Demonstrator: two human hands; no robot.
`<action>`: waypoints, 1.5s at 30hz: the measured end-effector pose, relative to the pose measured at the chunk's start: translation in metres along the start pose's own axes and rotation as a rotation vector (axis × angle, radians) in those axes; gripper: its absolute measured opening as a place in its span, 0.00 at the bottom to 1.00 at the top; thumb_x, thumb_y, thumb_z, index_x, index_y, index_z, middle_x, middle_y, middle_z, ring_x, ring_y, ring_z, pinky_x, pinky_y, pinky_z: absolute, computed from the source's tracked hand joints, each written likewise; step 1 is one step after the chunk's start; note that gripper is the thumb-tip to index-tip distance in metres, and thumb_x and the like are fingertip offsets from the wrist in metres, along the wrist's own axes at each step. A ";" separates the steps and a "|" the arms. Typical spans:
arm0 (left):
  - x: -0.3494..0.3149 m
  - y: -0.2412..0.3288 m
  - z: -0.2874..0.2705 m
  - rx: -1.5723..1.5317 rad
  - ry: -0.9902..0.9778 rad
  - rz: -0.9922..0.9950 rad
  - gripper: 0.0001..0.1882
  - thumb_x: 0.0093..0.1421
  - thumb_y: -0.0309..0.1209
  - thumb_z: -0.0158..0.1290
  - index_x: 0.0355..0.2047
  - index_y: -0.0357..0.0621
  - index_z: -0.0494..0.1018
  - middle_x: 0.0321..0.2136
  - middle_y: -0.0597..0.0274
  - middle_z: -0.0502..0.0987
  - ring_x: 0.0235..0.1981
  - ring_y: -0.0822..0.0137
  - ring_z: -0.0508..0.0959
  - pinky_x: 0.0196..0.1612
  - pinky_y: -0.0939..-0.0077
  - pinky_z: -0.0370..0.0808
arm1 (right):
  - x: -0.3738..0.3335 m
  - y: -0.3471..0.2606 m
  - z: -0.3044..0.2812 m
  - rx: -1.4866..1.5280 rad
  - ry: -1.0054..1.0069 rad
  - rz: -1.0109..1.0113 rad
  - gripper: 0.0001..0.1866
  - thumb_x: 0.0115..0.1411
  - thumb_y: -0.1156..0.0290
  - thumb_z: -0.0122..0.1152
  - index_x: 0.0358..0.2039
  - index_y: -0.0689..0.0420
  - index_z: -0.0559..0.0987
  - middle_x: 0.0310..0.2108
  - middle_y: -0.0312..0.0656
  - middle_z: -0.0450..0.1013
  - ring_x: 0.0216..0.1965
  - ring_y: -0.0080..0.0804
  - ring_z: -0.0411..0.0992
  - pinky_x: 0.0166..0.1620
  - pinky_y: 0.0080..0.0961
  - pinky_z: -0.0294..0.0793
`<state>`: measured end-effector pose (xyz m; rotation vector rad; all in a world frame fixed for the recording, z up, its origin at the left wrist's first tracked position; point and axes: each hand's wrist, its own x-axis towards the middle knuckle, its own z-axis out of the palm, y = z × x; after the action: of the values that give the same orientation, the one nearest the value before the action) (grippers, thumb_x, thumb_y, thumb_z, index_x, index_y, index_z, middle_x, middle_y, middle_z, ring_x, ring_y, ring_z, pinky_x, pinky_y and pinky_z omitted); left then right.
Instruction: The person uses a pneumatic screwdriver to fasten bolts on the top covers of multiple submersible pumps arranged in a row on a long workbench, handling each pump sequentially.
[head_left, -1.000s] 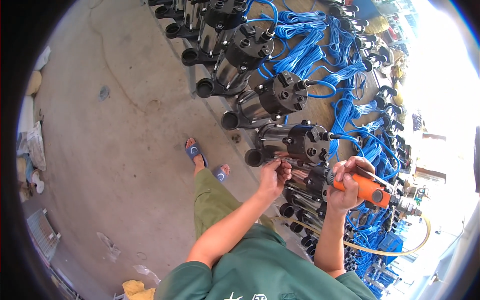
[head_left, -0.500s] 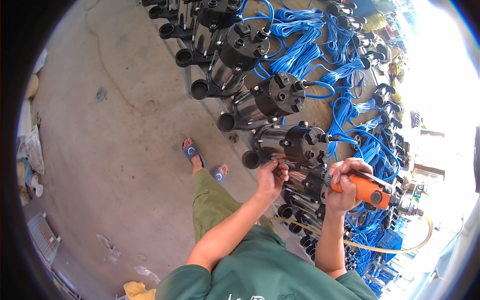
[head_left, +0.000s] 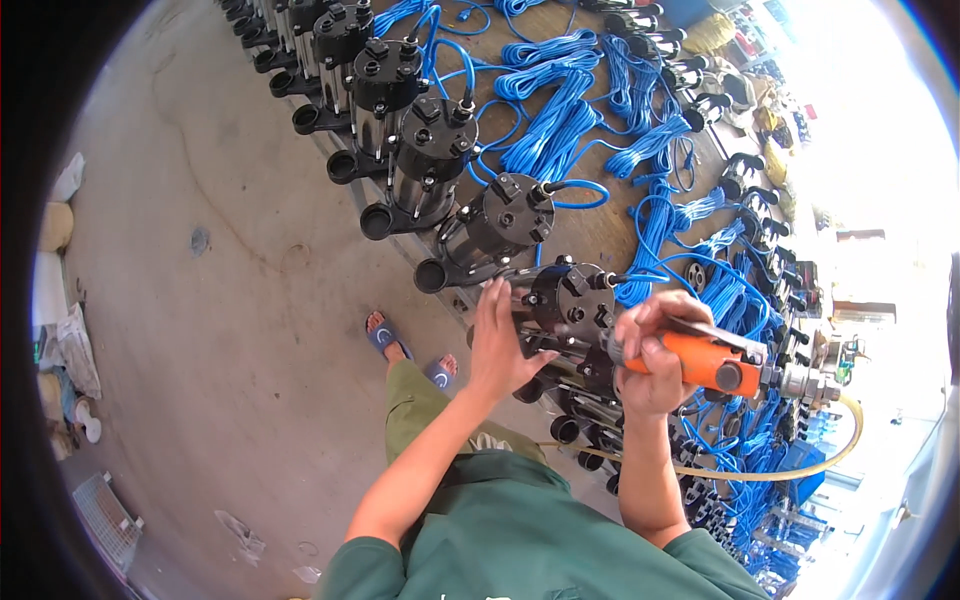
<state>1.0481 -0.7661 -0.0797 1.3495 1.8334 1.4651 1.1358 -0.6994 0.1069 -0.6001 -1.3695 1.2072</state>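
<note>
My right hand (head_left: 655, 360) is wrapped round an orange air tool (head_left: 712, 368) with a metal lever on top. The tool's dark round front end is close to the black cap of the nearest submersible pump (head_left: 577, 296). That pump lies tilted, its steel body partly behind my left hand (head_left: 498, 345). My left hand is open, fingers stretched toward the pump's lower end and thumb spread out. I cannot tell whether it presses on the pump. Beside it leans another pump (head_left: 505, 218) with a black cap and a round black outlet.
More pumps (head_left: 385, 85) run in a row along the table edge. Coiled blue cables (head_left: 550, 120) cover part of the brown tabletop (head_left: 610, 225). A yellowish hose (head_left: 855, 430) loops from the tool back past my right forearm. Plastic scraps (head_left: 240, 535) lie on the concrete floor.
My left hand has gone from closed fingers at the pump's side to an open, spread hand near its lower end. The pumps and the tool appear farther left in view.
</note>
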 end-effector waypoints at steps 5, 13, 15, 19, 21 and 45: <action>0.018 -0.014 0.013 -0.138 -0.125 -0.059 0.67 0.30 0.29 0.76 0.68 0.33 0.46 0.63 0.38 0.61 0.66 0.41 0.61 0.67 0.58 0.61 | 0.012 0.034 0.021 -0.068 -0.064 0.085 0.17 0.51 0.80 0.56 0.43 0.64 0.72 0.32 0.47 0.72 0.23 0.27 0.70 0.30 0.25 0.74; 0.021 -0.024 0.016 -0.107 -0.145 -0.024 0.63 0.29 0.33 0.76 0.65 0.33 0.54 0.64 0.39 0.62 0.65 0.42 0.63 0.66 0.59 0.64 | 0.017 0.037 0.030 -0.061 -0.051 0.189 0.20 0.55 0.84 0.54 0.50 0.63 0.72 0.38 0.43 0.74 0.32 0.22 0.73 0.36 0.20 0.76; 0.021 -0.026 0.018 -0.122 -0.148 -0.014 0.63 0.28 0.33 0.76 0.64 0.32 0.54 0.64 0.39 0.62 0.65 0.42 0.64 0.66 0.59 0.64 | 0.021 0.036 0.027 -0.131 -0.030 0.209 0.26 0.54 0.80 0.55 0.56 0.65 0.69 0.38 0.49 0.74 0.28 0.26 0.72 0.33 0.21 0.75; 0.034 -0.025 0.008 -0.209 -0.160 0.032 0.63 0.29 0.34 0.78 0.64 0.32 0.55 0.60 0.41 0.66 0.62 0.48 0.68 0.61 0.62 0.70 | 0.058 0.008 0.017 -0.052 0.030 -0.044 0.19 0.52 0.75 0.59 0.46 0.65 0.73 0.35 0.47 0.73 0.25 0.24 0.71 0.34 0.23 0.75; 0.048 -0.019 0.000 -0.334 -0.218 0.045 0.62 0.30 0.35 0.79 0.65 0.35 0.56 0.57 0.45 0.69 0.58 0.54 0.72 0.56 0.65 0.73 | 0.071 0.018 0.012 -0.053 0.177 0.003 0.17 0.53 0.78 0.57 0.44 0.66 0.74 0.34 0.45 0.74 0.26 0.25 0.72 0.32 0.22 0.75; 0.039 -0.011 0.015 -0.111 -0.492 -0.159 0.38 0.39 0.29 0.73 0.50 0.34 0.67 0.37 0.56 0.80 0.38 0.66 0.80 0.44 0.69 0.77 | 0.030 0.024 -0.073 -0.205 0.239 -0.170 0.14 0.46 0.84 0.58 0.37 0.64 0.76 0.31 0.41 0.77 0.30 0.24 0.76 0.33 0.22 0.76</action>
<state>1.0384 -0.7246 -0.0857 1.3297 1.4801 1.0224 1.1902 -0.6421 0.0841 -0.7319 -1.3193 0.8362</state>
